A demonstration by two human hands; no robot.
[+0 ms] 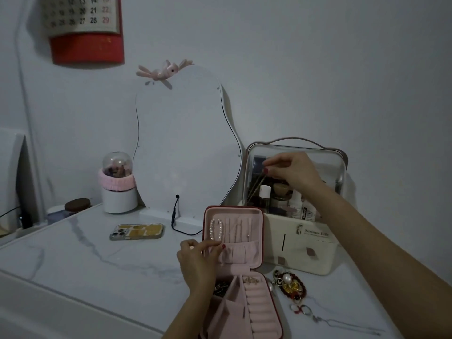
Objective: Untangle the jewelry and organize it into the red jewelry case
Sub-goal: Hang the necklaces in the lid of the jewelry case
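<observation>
White marble-veined tabletop against pale wall, open red jewelry case with pink velvet lining, left hand pinching its pocket edge, right hand pinching thin gold chain.

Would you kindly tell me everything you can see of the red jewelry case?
The red jewelry case stands open on the marble table, red outside with pink, velvety lining. Its upright lid holds a pearl bracelet and thin chains on hooks above a gathered pocket. The flat base has ring rolls, with a ring at the top, and divided compartments; one holds dark pieces. The left hand touches the lid's lower left edge.
</observation>
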